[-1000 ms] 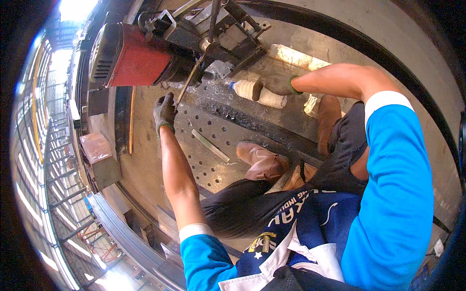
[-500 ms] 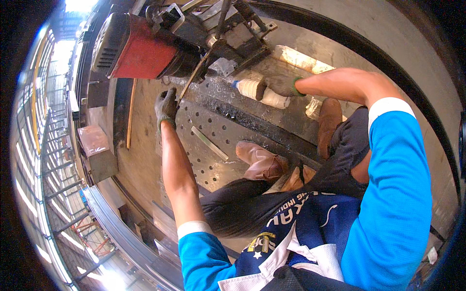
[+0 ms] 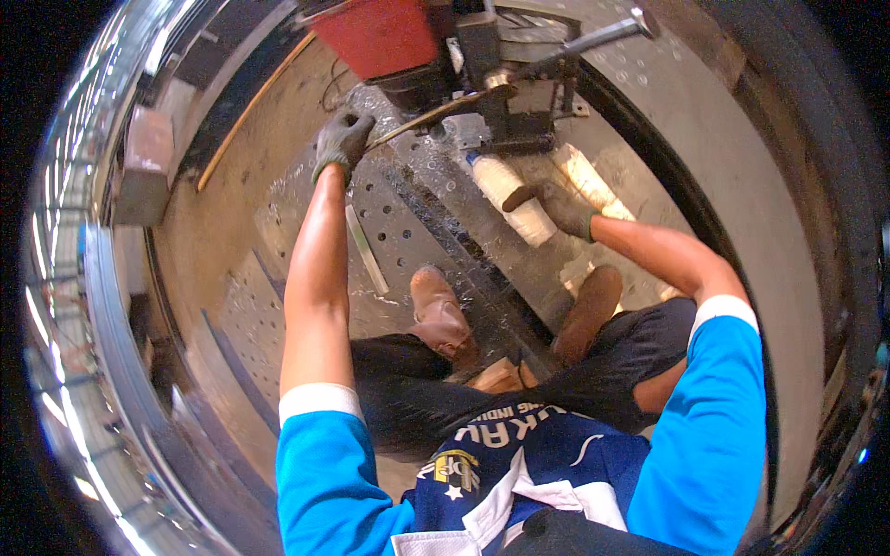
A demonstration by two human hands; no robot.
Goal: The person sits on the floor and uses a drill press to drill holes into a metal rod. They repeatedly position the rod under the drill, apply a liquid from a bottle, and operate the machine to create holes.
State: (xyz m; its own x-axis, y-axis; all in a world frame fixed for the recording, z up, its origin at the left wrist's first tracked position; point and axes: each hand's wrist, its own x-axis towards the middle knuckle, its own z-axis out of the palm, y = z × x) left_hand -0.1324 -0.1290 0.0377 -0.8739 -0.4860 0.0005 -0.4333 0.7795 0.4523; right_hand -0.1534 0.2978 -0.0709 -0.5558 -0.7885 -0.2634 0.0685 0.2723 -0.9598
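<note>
My left hand (image 3: 344,142), in a grey work glove, has its fingers curled at the free end of a thin metal lever (image 3: 417,120). The lever runs to a hub on a machine with a red housing (image 3: 378,39); the glove partly hides its tip. My right hand (image 3: 562,208), gloved too, is closed round a whitish bottle (image 3: 502,180) with a blue cap. The bottle lies tilted, its cap toward the machine's base, above the dark metal below. A second, thicker rod (image 3: 593,42) with a knobbed end sticks out from the hub to the right.
Under the machine is a metal plate with rows of holes (image 3: 381,236), littered with shiny shavings. A pale flat strip (image 3: 366,250) lies on it. My boots (image 3: 439,310) stand close by. A long thin bar (image 3: 252,111) lies at the left, near a grey box (image 3: 144,176).
The view has turned, so the machine appears farther right and higher. Both hands stay at the lever and the bottle. The thicker rod now points to the right.
</note>
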